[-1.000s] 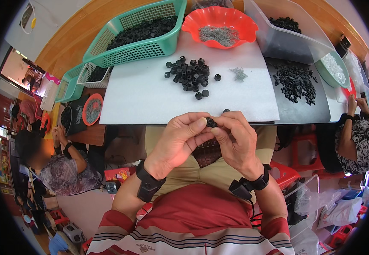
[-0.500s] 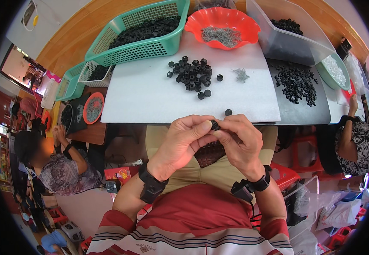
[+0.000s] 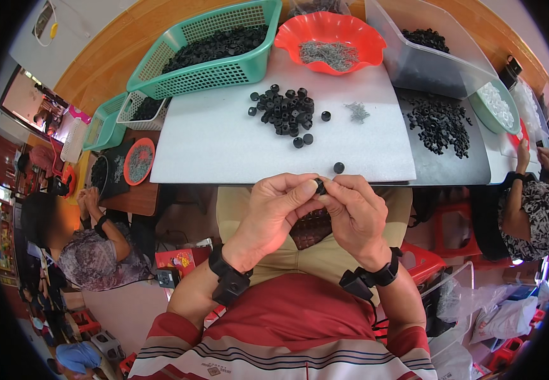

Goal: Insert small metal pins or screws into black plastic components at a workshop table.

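Observation:
My left hand [image 3: 274,206] and my right hand [image 3: 356,215] meet just off the table's near edge, over my lap. Between their thumbs and fingertips they pinch one small black plastic part [image 3: 319,185]; the fingers cover most of it. A single black part [image 3: 339,168] lies close beyond my right fingers, on the white foam sheet [image 3: 211,152]. Farther back on that sheet is a pile of black cube-like parts [image 3: 287,113], with a few strays around it. To the right of the pile sits a small heap of thin metal pins [image 3: 358,113].
At the back stand a green basket [image 3: 208,79] of black parts, a red scalloped bowl [image 3: 331,24] of metal pins and a clear plastic bin [image 3: 439,69]. Loose black pieces [image 3: 439,123] cover a dark mat at right. Co-workers sit at left [image 3: 103,253] and right [image 3: 534,215].
Both hands stay nearly in place, still pinching the black part, with only slight shifts of the fingers and wrists. At right, more of the co-worker's hands shows.

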Motion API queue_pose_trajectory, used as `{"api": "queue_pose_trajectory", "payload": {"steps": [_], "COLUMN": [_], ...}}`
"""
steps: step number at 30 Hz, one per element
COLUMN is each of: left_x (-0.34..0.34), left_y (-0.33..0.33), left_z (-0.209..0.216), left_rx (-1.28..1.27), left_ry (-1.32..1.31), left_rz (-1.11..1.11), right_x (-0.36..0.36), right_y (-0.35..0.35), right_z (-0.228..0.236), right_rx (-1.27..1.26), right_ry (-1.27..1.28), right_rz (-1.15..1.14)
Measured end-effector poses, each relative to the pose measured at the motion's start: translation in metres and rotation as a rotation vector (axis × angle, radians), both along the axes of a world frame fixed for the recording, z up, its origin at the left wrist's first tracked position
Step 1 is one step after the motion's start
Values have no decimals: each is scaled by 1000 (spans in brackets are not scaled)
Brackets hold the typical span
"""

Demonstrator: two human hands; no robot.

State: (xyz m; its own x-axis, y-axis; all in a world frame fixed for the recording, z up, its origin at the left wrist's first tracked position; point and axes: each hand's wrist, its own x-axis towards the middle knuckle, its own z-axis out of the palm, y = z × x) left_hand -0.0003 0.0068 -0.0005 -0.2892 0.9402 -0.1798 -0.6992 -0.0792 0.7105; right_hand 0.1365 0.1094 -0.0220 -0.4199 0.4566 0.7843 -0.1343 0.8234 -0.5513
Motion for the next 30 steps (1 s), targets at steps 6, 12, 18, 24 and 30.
{"api": "queue_pose_trajectory", "payload": {"steps": [6,12,18,24,30], "left_x": [1,4,6,11,16], "left_y": [0,-1,-3,-4,-6], "left_z": [2,1,-2,2,2], "left_rx": [-7,-1,20,41,16], "left_ry": [99,212,319,270,278], "left_rz": [1,20,26,3,19], "right_x": [2,7,13,16,16], "right_y": [0,-3,-8,-6,-4], "right_z": [1,2,5,6,7], "right_rx": [4,-28,-103,-147,-128], "right_ry": [-14,-40,-87,-95,-62], "right_rz": [-11,-22,-27,11,13]}}
